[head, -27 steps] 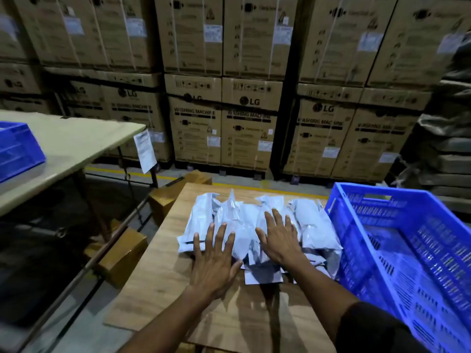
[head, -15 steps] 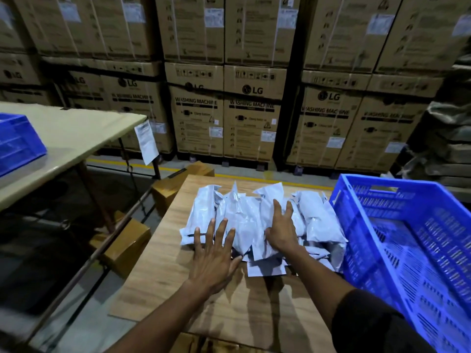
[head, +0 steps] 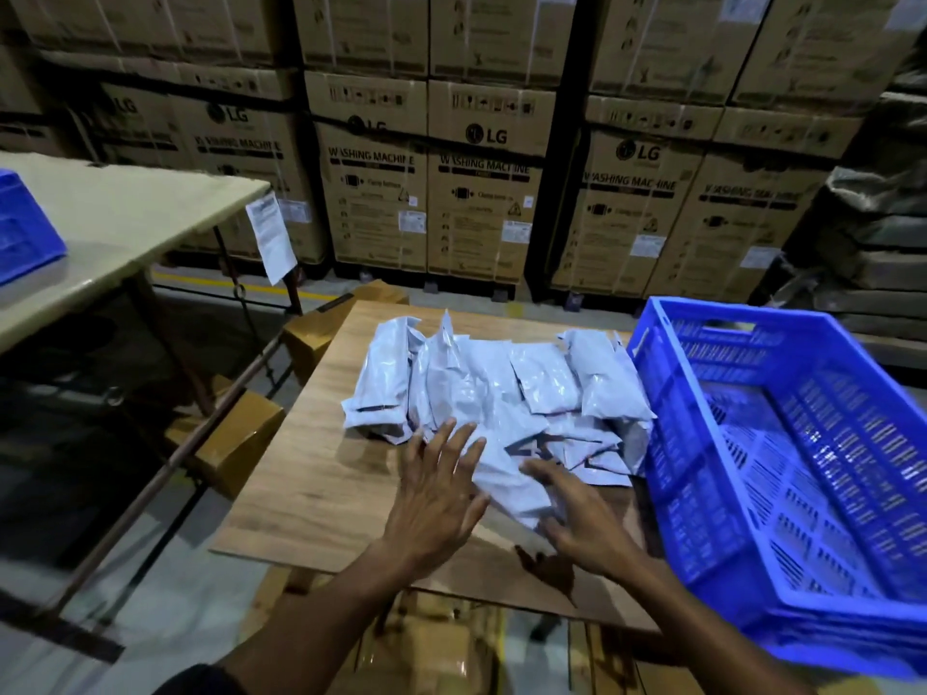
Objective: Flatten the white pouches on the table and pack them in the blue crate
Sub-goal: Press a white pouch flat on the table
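Just ahead of both hands (head: pixel 506 499) lie the white pouches (head: pixel 496 393).

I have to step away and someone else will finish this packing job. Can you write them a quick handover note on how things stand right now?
Left hand: open, fingers spread, resting on the near edge of the white pouches.
Right hand: open, fingers loosely bent at the near right of the pile; whether it touches is unclear.
The pouches lie in a rumpled heap on the wooden table, against the blue crate at the right.
Done: no pouch shows in the crate.
Left: flatten the pouches and pack them all in.
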Available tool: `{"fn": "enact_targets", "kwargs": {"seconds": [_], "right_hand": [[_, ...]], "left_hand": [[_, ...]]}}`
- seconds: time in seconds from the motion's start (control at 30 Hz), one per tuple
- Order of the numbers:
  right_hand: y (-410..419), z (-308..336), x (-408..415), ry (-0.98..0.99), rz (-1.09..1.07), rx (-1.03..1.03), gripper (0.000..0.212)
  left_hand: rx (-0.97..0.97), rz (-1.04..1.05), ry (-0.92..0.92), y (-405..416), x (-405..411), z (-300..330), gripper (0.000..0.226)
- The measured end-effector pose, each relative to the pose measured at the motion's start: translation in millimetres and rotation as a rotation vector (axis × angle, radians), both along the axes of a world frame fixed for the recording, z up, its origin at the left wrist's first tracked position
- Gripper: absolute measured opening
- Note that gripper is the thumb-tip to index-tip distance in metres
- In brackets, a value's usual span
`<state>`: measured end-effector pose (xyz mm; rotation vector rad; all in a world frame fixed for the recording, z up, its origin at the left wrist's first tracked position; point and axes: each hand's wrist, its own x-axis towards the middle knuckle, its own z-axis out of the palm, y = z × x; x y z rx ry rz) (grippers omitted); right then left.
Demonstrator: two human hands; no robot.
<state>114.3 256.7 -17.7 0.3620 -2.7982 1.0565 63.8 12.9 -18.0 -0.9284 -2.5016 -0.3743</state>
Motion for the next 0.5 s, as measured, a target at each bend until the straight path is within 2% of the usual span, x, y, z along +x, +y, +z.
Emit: {"fn": "enact_targets", "kwargs": {"seconds": [0.1, 0.17, 0.27, 0.33, 0.5], "right_hand": [[7, -17, 12, -0.063, 0.056, 0.095, 0.060], [2, -24, 12, -0.161, 0.075, 0.276, 0.069], [-14, -34, 14, -0.209, 0.022, 0.527, 0.067], [-24, -33, 22, -0.188, 0.010, 0.585, 0.066], [-38, -43, 37, -0.129, -0.017, 0.642, 0.049]], "left_hand": [[-0.112, -0.002, -0.100, -4, 18, -16, 0.058], [-0.219, 0.033, -0.224, -4, 27, -32, 0.060], [-0.335, 0.074, -0.389, -2, 41, -56, 0.067], [-0.386, 0.096, -0.489, -1, 48, -62, 0.070], [-0.383, 0.121, -0.517, 0, 46, -73, 0.066]]}}
